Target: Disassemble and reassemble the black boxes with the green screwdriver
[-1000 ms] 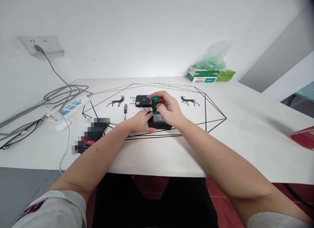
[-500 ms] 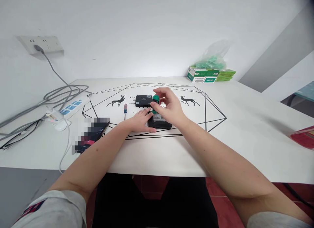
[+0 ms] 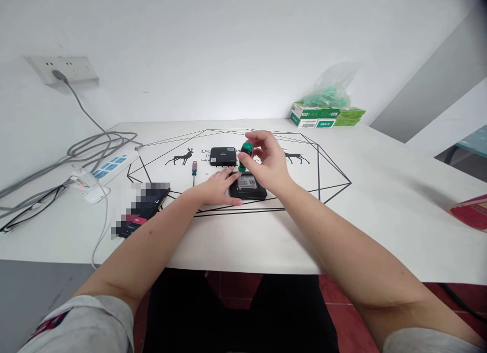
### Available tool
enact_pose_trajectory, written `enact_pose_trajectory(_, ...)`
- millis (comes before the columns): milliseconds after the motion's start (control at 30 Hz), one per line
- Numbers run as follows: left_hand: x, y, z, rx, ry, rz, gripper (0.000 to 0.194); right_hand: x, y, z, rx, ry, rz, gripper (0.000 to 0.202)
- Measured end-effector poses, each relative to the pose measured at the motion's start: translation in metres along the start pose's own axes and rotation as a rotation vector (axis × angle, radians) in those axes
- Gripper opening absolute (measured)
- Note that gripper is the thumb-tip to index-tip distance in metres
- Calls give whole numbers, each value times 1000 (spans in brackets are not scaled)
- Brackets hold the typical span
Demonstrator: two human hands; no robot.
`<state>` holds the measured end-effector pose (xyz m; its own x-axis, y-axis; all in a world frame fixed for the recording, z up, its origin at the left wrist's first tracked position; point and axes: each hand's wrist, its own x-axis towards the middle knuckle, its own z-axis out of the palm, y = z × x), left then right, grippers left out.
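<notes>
My right hand (image 3: 269,163) is closed round a screwdriver (image 3: 246,149) with a green and black handle. The screwdriver leans a little, its shaft pointing down at the left part of a black box (image 3: 249,191) with a printed label on top. Whether the tip touches the box is too small to tell. My left hand (image 3: 219,186) lies flat with fingers spread at the box's left end, thumb along the front and fingertips by the back corner. Behind it is a second flat black box (image 3: 223,156) with small stickers. Left of that lies another screwdriver (image 3: 194,169) with a reddish-blue handle.
A phone (image 3: 146,211), partly pixelated, lies left of my left forearm. Beyond it are a power strip (image 3: 114,166) and grey cables (image 3: 91,142). Green and white boxes (image 3: 315,114) under a plastic bag stand at the back right. A red object (image 3: 472,213) sits at the right edge.
My right hand has shifted slightly up and right, and the screwdriver now tilts more, uncovering more of the box's label. My left hand has stayed in place.
</notes>
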<state>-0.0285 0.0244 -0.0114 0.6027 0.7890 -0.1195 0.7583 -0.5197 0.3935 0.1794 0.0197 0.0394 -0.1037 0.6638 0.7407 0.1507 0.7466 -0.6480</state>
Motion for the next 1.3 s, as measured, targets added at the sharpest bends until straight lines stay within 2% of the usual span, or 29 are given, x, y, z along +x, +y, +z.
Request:
enact_pose_trajectory(67, 1, -3, 1, -53, 54, 31, 122, 1, 2, 0, -4, 40, -5, 37)
enact_pose_trajectory(100, 1, -4, 2, -86, 110, 59, 116, 1, 3, 0, -8, 67, -4, 37)
enact_pose_trajectory(133, 2, -5, 2, -117, 185, 92, 104, 1, 5, 0, -13, 95, 0, 38)
enact_pose_trajectory(233, 6, -8, 0, -141, 430, 196, 44, 2, 9, 1, -11, 168, 30, 44)
enact_pose_trajectory(267, 8, -8, 0, -123, 484, 226, 31, 2, 11, 2, -4, 185, 45, 46)
enact_pose_trajectory(367, 11, -10, -4, -33, 534, 242, 22, 3, 17, 1, -1, 214, 86, 48)
enact_pose_trajectory(433, 12, -11, -7, 52, 525, 146, 19, 5, 21, -2, -23, 231, 102, 47)
enact_pose_trajectory(567, 10, -16, -13, 274, 470, -182, 21, 10, 31, -10, -79, 267, 112, 44)
enact_pose_trajectory(700, 5, -24, -21, 330, 424, -317, 32, 14, 35, -15, -97, 283, 154, 45)
enact_pose_trajectory(800, 0, -33, -30, 285, 482, -411, 30, 17, 34, -19, -123, 309, 167, 45)
enact_pose_trajectory(900, -4, -43, -35, 232, 586, -626, 35, 23, 32, -29, -247, 296, 163, 37)
enact_pose_trajectory(1000, -6, -52, -34, 77, 548, -798, 38, 30, 30, -42, -510, 132, 200, 30)
enact_pose_trajectory(1100, -6, -57, -32, -30, 516, -820, 21, 32, 32, -50, -771, -175, 333, 29)
enact_pose_trajectory(1200, -5, -58, -34, -64, 579, -814, 12, 29, 42, -52, -991, -487, 520, 29)
enact_pose_trajectory(1300, -2, -52, -39, -140, 680, -797, 19, 22, 56, -52, -1098, -682, 636, 33)
